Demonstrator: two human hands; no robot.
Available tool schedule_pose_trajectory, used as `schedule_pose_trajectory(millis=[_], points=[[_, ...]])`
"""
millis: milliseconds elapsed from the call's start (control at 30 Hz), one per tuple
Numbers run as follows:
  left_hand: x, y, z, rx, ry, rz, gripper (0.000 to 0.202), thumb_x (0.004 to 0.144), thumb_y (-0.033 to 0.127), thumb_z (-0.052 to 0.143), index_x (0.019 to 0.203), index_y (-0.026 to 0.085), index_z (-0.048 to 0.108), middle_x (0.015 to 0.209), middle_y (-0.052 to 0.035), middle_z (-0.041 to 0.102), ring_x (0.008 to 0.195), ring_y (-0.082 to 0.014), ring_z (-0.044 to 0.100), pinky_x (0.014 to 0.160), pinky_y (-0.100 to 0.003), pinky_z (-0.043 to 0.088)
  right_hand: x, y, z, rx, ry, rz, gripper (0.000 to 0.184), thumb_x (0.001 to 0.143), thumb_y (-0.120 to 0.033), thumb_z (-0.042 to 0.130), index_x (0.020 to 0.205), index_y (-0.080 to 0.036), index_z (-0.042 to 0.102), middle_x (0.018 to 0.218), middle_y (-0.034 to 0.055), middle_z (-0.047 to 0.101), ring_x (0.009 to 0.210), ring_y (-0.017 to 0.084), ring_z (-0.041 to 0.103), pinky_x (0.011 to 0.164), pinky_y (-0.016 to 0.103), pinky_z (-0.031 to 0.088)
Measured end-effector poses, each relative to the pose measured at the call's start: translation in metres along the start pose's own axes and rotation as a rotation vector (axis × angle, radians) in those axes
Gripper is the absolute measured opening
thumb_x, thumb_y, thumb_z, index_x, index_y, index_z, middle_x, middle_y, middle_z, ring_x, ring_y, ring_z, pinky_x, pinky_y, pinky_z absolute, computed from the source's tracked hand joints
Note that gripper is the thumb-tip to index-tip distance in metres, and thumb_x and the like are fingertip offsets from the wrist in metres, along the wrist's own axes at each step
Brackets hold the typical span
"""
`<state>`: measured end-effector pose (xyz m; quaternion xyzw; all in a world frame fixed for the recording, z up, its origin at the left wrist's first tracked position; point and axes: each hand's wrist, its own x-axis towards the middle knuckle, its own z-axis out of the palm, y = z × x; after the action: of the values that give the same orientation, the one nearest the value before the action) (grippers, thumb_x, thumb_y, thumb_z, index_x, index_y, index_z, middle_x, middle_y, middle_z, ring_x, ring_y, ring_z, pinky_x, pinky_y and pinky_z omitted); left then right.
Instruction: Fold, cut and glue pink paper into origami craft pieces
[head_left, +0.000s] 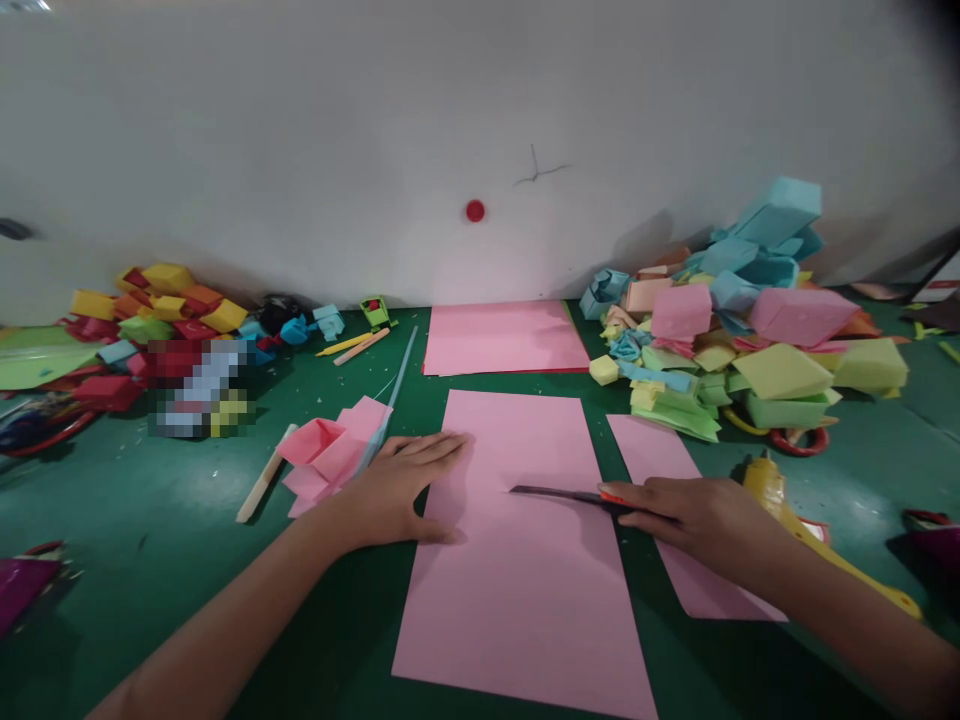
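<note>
A large pink paper sheet (517, 600) lies flat in front of me on the green table. My left hand (409, 485) rests on its left edge, fingers stretched out and thumb apart. In my right hand (697, 515) is a utility knife (562, 494), its dark blade pointing left over the middle of the sheet. Whether the blade touches the paper I cannot tell. A narrower pink strip (652, 447) lies partly under my right hand and forearm. Beside my left wrist is a folded pink paper shape (330, 450), with a clear ruler-like strip (401, 380) next to it.
A stack of pink sheets (502, 340) lies near the white wall. Folded paper pieces are heaped at the left (169, 300) and right (787, 320). A yellow glue gun (769, 490) is beside my right forearm. A wooden stick (264, 480) and pencils (349, 345) lie left of centre.
</note>
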<state>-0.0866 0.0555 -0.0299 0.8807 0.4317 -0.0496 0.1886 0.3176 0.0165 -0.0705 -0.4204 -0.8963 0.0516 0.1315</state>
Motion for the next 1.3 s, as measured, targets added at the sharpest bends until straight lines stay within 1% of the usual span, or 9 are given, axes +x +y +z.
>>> schedule_pose_trajectory(millis=[100,233,333,500,767,933,1067,1167,1300], points=[[0.0,0.0,0.001,-0.004,0.008,0.005,0.102,0.081,0.081,0.057,0.161,0.039,0.01,0.168,0.0002,0.02,0.153,-0.0322,0.024,0.12,-0.043,0.018,0.001,-0.001,-0.003,0.001,0.003,-0.008,0.046,0.106,-0.051,0.036,0.132,-0.029,0.067,0.087,0.0029,0.077,0.073,0.019,0.073,0.056,0.028,0.052],[0.0,-0.002,0.002,0.006,0.012,0.005,0.103,0.081,0.081,0.059,0.161,0.039,0.01,0.168,0.0004,0.02,0.152,-0.0322,0.025,0.12,-0.044,0.019,0.002,-0.002,-0.007,-0.002,0.022,-0.01,0.046,0.106,-0.052,0.037,0.129,-0.028,0.069,0.081,0.0018,0.075,0.067,0.018,0.072,0.052,0.027,0.049],[0.0,-0.002,0.003,0.009,0.014,0.009,0.103,0.081,0.082,0.057,0.161,0.038,0.01,0.168,0.0004,0.019,0.152,-0.0315,0.025,0.12,-0.043,0.019,-0.001,-0.001,-0.007,0.008,0.028,-0.009,0.046,0.106,-0.052,0.037,0.13,-0.028,0.068,0.08,0.0015,0.074,0.066,0.017,0.072,0.052,0.026,0.049],[0.0,-0.003,0.002,0.005,0.011,0.003,0.104,0.08,0.083,0.056,0.161,0.039,0.008,0.168,0.0011,0.018,0.153,-0.031,0.024,0.12,-0.043,0.018,-0.008,0.004,-0.005,-0.003,0.009,0.022,0.044,0.105,-0.052,0.042,0.134,-0.03,0.065,0.083,0.001,0.074,0.068,0.017,0.072,0.051,0.027,0.047],[0.0,-0.003,0.003,0.01,0.026,0.01,0.105,0.08,0.082,0.058,0.161,0.039,0.007,0.168,0.0,0.019,0.152,-0.0336,0.026,0.118,-0.044,0.022,-0.018,0.013,-0.002,-0.028,-0.005,0.053,0.041,0.103,-0.051,0.047,0.139,-0.036,0.06,0.082,-0.0018,0.074,0.068,0.016,0.072,0.051,0.025,0.044],[0.0,-0.002,0.001,-0.001,0.018,0.007,0.105,0.079,0.082,0.058,0.161,0.039,0.008,0.168,0.0002,0.019,0.152,-0.0334,0.025,0.119,-0.044,0.021,-0.021,0.012,-0.004,-0.05,-0.024,0.075,0.042,0.103,-0.052,0.046,0.14,-0.036,0.059,0.084,-0.0008,0.075,0.068,0.017,0.072,0.052,0.025,0.042],[-0.001,-0.001,0.001,0.0,0.016,0.001,0.104,0.08,0.082,0.058,0.161,0.04,0.007,0.168,0.0012,0.019,0.152,-0.0324,0.025,0.119,-0.044,0.021,-0.022,0.013,-0.005,-0.04,-0.011,0.084,0.041,0.102,-0.053,0.048,0.138,-0.036,0.062,0.083,-0.0002,0.076,0.069,0.018,0.073,0.051,0.025,0.043],[0.0,-0.003,0.002,0.0,0.021,0.004,0.105,0.08,0.082,0.058,0.161,0.04,0.007,0.168,0.0002,0.02,0.152,-0.033,0.025,0.119,-0.044,0.021,-0.022,0.015,-0.006,-0.014,0.005,0.086,0.041,0.102,-0.053,0.048,0.136,-0.037,0.063,0.082,-0.0001,0.076,0.068,0.018,0.073,0.051,0.025,0.046],[0.0,-0.003,0.003,0.004,0.022,0.004,0.105,0.079,0.083,0.057,0.161,0.039,0.008,0.168,-0.0005,0.02,0.152,-0.033,0.026,0.119,-0.043,0.021,-0.023,0.015,-0.007,0.001,0.012,0.078,0.041,0.103,-0.053,0.044,0.135,-0.036,0.065,0.084,0.001,0.077,0.07,0.019,0.074,0.053,0.025,0.05]])
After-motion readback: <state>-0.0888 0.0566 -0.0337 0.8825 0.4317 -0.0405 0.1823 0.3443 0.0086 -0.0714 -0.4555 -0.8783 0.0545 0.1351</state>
